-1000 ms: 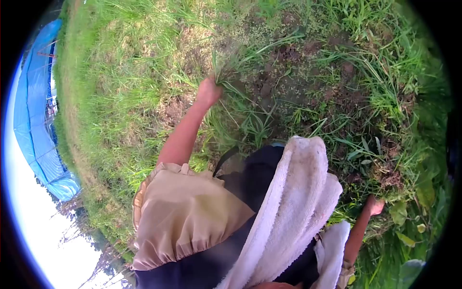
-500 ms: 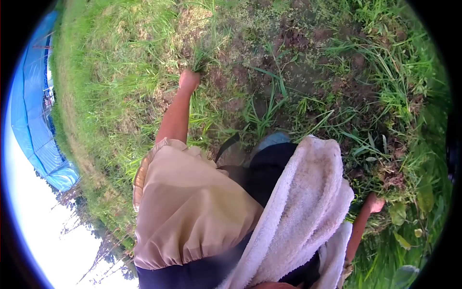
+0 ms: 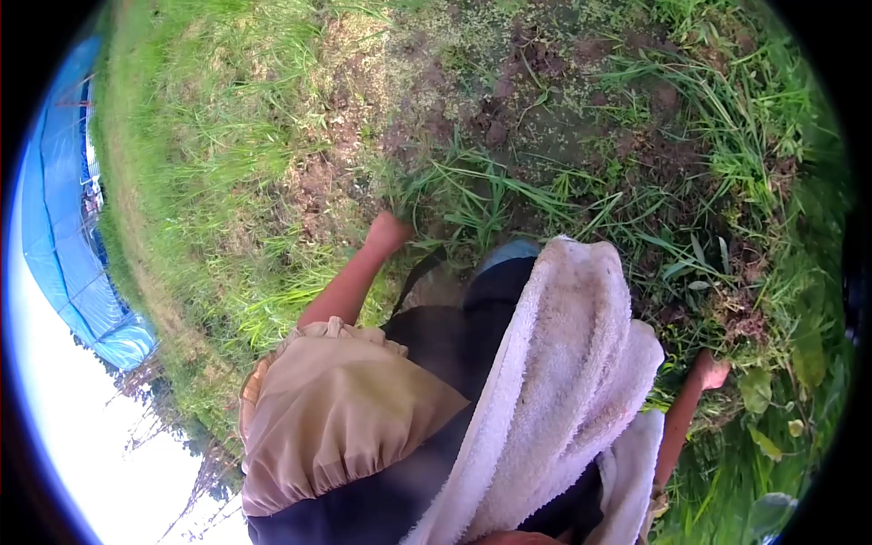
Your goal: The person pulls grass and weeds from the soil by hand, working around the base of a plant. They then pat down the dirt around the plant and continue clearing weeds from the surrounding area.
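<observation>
My left hand (image 3: 389, 232) is a closed fist low over the muddy ground, just in front of my legs. Long green grass blades (image 3: 468, 186) spread from beside it, and the fist appears closed around their near end; the fingers themselves are turned away. Far to the right, my right hand (image 3: 712, 371) is closed at the edge of a clump of weeds (image 3: 740, 320) with brownish roots. Leaves partly cover its fingers.
Wet soil (image 3: 495, 123) with small floating green bits lies ahead. Taller grass (image 3: 218, 145) grows on the left, with a blue tarp (image 3: 68, 200) beyond it. A white towel (image 3: 563, 363) hangs from me over my lap.
My left hand has come back toward my legs, drawing grass with it, and the blades now lie across the mud before me. My right hand has barely shifted beside the weed clump.
</observation>
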Demonstrator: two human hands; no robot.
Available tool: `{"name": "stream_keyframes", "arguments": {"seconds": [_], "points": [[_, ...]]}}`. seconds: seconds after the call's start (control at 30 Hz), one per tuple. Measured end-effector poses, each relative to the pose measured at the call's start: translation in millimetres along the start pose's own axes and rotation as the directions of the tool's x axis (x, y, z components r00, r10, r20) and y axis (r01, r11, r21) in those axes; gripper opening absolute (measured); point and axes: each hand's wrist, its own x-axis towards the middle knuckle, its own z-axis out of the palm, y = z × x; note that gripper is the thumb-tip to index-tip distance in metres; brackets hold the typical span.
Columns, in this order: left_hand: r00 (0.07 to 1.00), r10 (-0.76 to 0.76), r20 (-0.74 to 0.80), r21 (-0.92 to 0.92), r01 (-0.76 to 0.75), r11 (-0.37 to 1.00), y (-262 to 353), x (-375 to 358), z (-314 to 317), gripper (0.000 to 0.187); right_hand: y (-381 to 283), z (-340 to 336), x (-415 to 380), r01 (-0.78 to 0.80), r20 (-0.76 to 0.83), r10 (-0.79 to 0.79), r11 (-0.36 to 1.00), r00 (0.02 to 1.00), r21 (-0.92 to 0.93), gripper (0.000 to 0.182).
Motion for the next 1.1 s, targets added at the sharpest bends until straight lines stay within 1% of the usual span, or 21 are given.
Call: {"name": "stream_keyframes", "arguments": {"seconds": [0.07, 0.1, 0.2, 0.23, 0.3, 0.33, 0.4, 0.43, 0.47, 0.5, 0.53, 0.57, 0.6, 0.63, 0.67, 0.73, 0.77, 0.87, 0.97, 1.07, 1.1], "points": [[0.987, 0.149, 0.066, -0.303, -0.122, 0.945, -31, 25, 35, 0.042, 1, 0, -3, 0.021, -0.020, -0.020, 0.999, 1.000, 0.035, 0.047], [0.995, -0.064, 0.070, -0.611, 0.094, 0.786, -15, 8, 27, 0.030, 1, 1, -3, 0.023, -0.020, -0.022, 1.000, 1.000, 0.020, 0.047], [0.983, -0.001, 0.182, -0.854, 0.159, 0.496, 20, -20, 4, 0.025, -1, 3, 0, 0.006, -0.050, -0.002, 0.998, 0.999, 0.063, 0.046], [0.982, 0.171, 0.080, -0.774, -0.047, 0.631, 38, -30, -1, 0.027, -3, 3, 4, 0.009, -0.049, -0.006, 0.999, 0.999, 0.052, 0.049], [0.859, 0.513, -0.009, -0.497, -0.449, 0.743, 61, -58, -12, 0.030, 2, 4, 0, 0.025, -0.021, -0.025, 1.000, 0.999, 0.005, 0.053], [0.861, 0.508, -0.008, -0.525, -0.436, 0.731, 67, -73, -20, 0.030, 5, 0, -7, 0.030, 0.010, -0.030, 0.999, 1.000, -0.012, 0.053], [0.809, 0.581, -0.094, -0.567, -0.523, 0.636, 117, -55, -49, 0.031, -17, -20, -12, -0.032, 0.009, 0.032, 0.999, 0.999, 0.043, 0.052], [0.855, 0.495, 0.154, -0.438, -0.390, 0.810, 125, -48, -55, 0.036, -17, -20, -15, 0.020, -0.072, -0.015, 0.997, 0.997, 0.068, 0.043], [0.706, 0.703, 0.086, -0.211, -0.676, 0.706, 102, -33, -29, 0.037, -7, -3, -9, 0.034, -0.069, -0.033, 0.999, 0.997, 0.013, 0.036], [0.484, 0.873, 0.060, 0.051, -0.875, 0.482, 91, -18, -4, 0.038, -3, -4, -12, 0.087, -0.099, -0.083, 0.995, 0.992, 0.038, 0.035], [0.490, 0.807, 0.328, -0.022, -0.851, 0.525, 119, -60, -42, 0.041, -4, -5, -13, 0.141, -0.138, -0.131, 0.988, 0.982, 0.065, 0.034], [0.291, 0.929, 0.228, 0.045, -0.956, 0.288, 101, -42, -3, 0.043, -3, -3, -13, 0.120, -0.119, -0.111, 0.990, 0.987, 0.074, 0.033], [0.289, 0.877, 0.384, -0.201, -0.901, 0.385, 103, -36, 5, 0.039, -3, -2, -13, 0.104, -0.098, -0.096, 0.991, 0.991, 0.084, 0.032], [0.315, 0.837, 0.448, -0.243, -0.858, 0.453, 105, -36, 16, 0.036, -4, -5, -16, 0.124, -0.139, -0.111, 0.988, 0.984, 0.094, 0.032], [0.387, 0.794, 0.469, -0.200, -0.829, 0.522, 110, -38, 27, 0.034, -5, -6, -15, 0.135, -0.118, -0.120, 0.983, 0.986, 0.123, 0.033], [0.526, 0.726, 0.442, -0.100, -0.775, 0.623, 120, -32, 43, 0.030, -8, -11, -18, 0.130, -0.150, -0.107, 0.979, 0.983, 0.159, 0.032], [0.595, 0.692, 0.409, -0.060, -0.739, 0.671, 124, -26, 47, 0.028, -11, -17, -19, 0.119, -0.121, -0.096, 0.973, 0.988, 0.199, 0.031], [0.747, 0.585, 0.316, -0.051, -0.603, 0.796, 129, -17, 49, 0.022, -12, -14, -20, 0.184, -0.218, -0.120, 0.934, 0.969, 0.307, 0.027], [0.830, 0.494, 0.258, -0.165, -0.466, 0.869, 121, -23, 45, 0.017, -11, -13, -18, 0.132, -0.107, -0.109, 0.961, 0.988, 0.241, 0.020], [0.887, 0.406, 0.220, -0.381, -0.305, 0.873, 117, -44, 24, 0.013, -9, -10, -19, 0.171, -0.161, -0.129, 0.945, 0.978, 0.278, 0.018], [0.902, 0.375, 0.212, -0.476, -0.240, 0.846, 121, -52, 12, 0.013, -7, -3, -16, 0.176, -0.154, -0.142, 0.955, 0.978, 0.239, 0.020]]}}
